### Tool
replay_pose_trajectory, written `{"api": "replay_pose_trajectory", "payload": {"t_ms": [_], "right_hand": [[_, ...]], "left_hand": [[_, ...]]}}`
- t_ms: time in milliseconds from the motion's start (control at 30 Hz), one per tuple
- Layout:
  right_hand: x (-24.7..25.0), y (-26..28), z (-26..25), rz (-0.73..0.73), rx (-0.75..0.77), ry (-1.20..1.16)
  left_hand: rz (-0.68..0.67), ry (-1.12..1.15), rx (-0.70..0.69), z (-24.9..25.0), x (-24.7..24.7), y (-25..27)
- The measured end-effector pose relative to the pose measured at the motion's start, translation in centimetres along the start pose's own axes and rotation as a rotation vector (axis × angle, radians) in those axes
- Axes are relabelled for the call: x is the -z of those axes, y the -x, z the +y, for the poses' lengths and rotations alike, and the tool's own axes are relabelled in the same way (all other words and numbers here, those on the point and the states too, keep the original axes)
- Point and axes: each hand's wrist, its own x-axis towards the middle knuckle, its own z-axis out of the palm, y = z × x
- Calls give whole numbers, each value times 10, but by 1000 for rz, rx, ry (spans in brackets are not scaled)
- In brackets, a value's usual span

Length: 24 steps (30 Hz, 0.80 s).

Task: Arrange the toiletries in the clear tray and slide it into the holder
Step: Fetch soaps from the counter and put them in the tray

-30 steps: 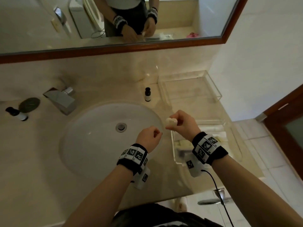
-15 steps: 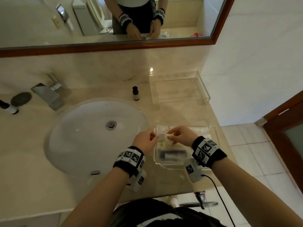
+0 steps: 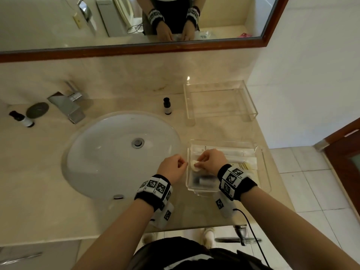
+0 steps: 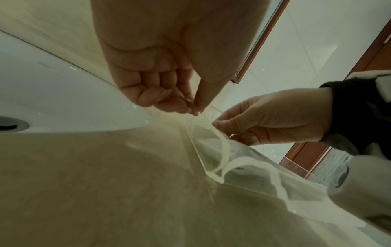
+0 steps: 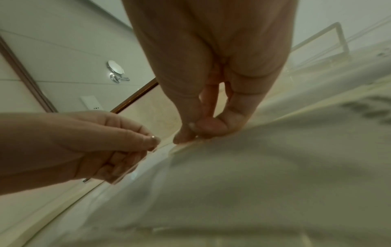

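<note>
Down at the counter's 4 o'clock corner sits the clear tray point(image 3: 266, 168), packets lying flat inside it. The right hand point(image 3: 211, 160) is over the tray's left end, thumb and fingertips pinching a small pale round packet point(image 3: 194, 165) just above the tray's contents. The left hand point(image 3: 172, 168) hovers just beside the tray's left wall, at 9 o'clock from it, fingers curled in, thumb and forefinger tips pressed together; whether anything is between them I cannot tell. The empty clear holder point(image 3: 220, 102) stands at 12 o'clock from the tray, near the wall. A small dark-capped bottle point(image 3: 167, 106) stands upright at the holder's 9 o'clock, beside the sink point(image 3: 109, 152).
</note>
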Motion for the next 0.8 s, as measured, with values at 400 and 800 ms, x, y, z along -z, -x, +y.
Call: {"api": "replay_pose_trajectory", "payload": {"t_ms": [400,800], "right_hand": [[13,-2,-13,188,-34,-291],[-50,-9,-139,-60,236,-136]], "left_hand": [[39,17,-4,-15,8,6],[153,25,122,-81,69,39]]}}
